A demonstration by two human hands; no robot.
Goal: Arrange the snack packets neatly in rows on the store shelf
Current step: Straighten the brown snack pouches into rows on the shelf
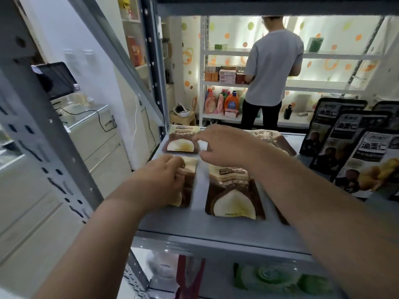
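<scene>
Several brown-and-cream snack packets lie flat on the grey shelf (200, 229). My left hand (162, 180) rests on the near-left packet (186, 190), fingers curled over its top edge. My right hand (224, 145) reaches across to the far-left packet (181, 140), fingertips touching its right edge. A near-middle packet (233, 195) lies under my right forearm. Another packet (274, 139) lies at the back behind my right wrist. A further packet's edge (281, 214) shows beside my right forearm.
Black snack packets (354, 147) stand in an overlapping row at the shelf's right. A grey shelf upright (43, 126) rises at the left. A person (272, 67) stands at a far white shelf with bottles and boxes. Green packets (267, 277) lie on the shelf below.
</scene>
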